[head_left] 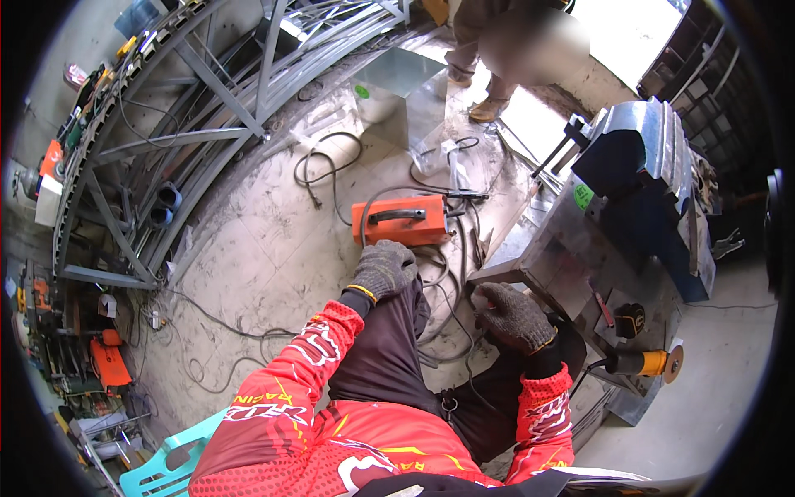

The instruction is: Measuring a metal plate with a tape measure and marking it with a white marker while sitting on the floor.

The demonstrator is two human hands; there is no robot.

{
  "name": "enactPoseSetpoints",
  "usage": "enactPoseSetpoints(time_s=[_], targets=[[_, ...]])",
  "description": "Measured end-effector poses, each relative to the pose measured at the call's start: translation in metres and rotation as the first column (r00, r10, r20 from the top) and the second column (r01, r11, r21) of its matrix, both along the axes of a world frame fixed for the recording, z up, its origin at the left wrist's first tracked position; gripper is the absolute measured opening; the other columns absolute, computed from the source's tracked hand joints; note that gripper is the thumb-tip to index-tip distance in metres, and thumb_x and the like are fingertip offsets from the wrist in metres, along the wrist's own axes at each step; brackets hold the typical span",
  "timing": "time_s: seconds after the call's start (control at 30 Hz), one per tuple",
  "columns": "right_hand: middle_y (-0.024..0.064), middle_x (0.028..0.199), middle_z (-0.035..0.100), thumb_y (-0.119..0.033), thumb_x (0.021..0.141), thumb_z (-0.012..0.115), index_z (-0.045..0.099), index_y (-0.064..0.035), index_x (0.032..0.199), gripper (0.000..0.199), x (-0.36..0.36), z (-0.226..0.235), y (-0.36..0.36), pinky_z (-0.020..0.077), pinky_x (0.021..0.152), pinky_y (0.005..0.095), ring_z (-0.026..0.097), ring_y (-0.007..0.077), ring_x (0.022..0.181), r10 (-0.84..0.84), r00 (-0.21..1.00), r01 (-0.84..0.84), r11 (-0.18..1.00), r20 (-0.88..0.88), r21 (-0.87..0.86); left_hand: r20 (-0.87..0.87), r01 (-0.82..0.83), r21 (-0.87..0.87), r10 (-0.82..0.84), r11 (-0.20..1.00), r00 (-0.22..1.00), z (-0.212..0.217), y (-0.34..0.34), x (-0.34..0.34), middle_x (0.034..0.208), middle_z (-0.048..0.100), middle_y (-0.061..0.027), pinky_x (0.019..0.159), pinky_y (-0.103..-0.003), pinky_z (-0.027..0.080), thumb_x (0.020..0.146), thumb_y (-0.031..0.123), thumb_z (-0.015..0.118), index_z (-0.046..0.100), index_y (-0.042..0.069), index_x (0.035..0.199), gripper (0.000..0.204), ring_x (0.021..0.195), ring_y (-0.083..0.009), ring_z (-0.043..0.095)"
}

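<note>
Sitting: your left hand point(383, 269) rests flat on your knee point(397, 306), holding nothing.
Right hand point(513, 317): curled, can't tell if holding.
Welder point(402, 220): heavy, hard; lift by its handle point(397, 215).

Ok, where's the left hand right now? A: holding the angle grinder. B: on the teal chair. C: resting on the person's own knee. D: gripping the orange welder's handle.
C: the gloved left hand lies on the dark-trousered knee, just short of the orange welder on the floor beyond it; the grinder sits far over on the right, beyond the right hand.
</note>
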State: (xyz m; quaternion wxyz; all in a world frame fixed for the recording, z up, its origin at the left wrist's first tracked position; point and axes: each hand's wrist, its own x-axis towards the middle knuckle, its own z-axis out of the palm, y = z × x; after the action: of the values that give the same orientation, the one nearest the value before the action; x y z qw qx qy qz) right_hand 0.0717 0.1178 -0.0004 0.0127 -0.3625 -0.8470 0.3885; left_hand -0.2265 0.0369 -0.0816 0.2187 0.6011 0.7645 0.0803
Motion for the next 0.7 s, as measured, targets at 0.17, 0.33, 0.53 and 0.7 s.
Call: enactPoseSetpoints(time_s=[0.17,0.33,0.53,0.7], targets=[[0.0173,0.112,0.068,-0.035,0.09,0.072,0.064,-0.0083,0.126,0.045,0.0003,0.0022,0.0011,0.054,0.091,0.0469,0.067,0.0379,0.107,-0.002,1.0,0.002,1.0,0.005,-0.005,0.006,0.001,-0.013,-0.001,1.0,1.0,-0.0025,0.0026,0.0002,0.113,0.073,-0.0065,0.097,-0.052,0.047,0.089,0.039,0.065,0.079,0.02,0.104,0.028,0.114,-0.0305,0.063],[0.0173,0.115,0.068,-0.035,0.09,0.072,0.064,-0.0083,0.127,0.047,-0.0012,0.0022,0.0009,0.054,0.092,0.0462,0.067,0.0373,0.109,-0.018,1.0,0.019,0.999,0.019,-0.032,-0.002,0.008,-0.009,-0.009,1.0,1.0,-0.0048,0.0016,-0.0013,0.112,0.073,-0.0069,0.097,-0.052,0.047,0.089,0.04,0.065,0.079,0.02,0.104,0.028,0.114,-0.0305,0.064],[0.0177,0.117,0.068,-0.037,0.091,0.072,0.063,-0.0085,0.129,0.048,-0.0004,0.0028,0.0012,0.0532,0.094,0.0464,0.066,0.0376,0.112,-0.01,0.999,0.011,0.999,0.032,-0.048,-0.002,-0.003,0.058,0.003,0.998,1.0,-0.0008,0.0006,0.0007,0.106,0.075,-0.0097,0.096,-0.048,0.051,0.084,0.035,0.068,0.08,0.015,0.1,0.028,0.106,-0.0323,0.068],[0.0178,0.117,0.068,-0.037,0.091,0.072,0.063,-0.0083,0.129,0.048,-0.0004,0.0036,0.0012,0.0533,0.094,0.0465,0.066,0.0379,0.112,0.001,1.0,0.0,1.0,0.031,-0.032,-0.001,0.0,0.058,0.0,0.998,1.0,-0.0034,0.0002,-0.0009,0.107,0.075,-0.0093,0.097,-0.048,0.051,0.083,0.035,0.069,0.08,0.015,0.1,0.028,0.107,-0.0322,0.067]])
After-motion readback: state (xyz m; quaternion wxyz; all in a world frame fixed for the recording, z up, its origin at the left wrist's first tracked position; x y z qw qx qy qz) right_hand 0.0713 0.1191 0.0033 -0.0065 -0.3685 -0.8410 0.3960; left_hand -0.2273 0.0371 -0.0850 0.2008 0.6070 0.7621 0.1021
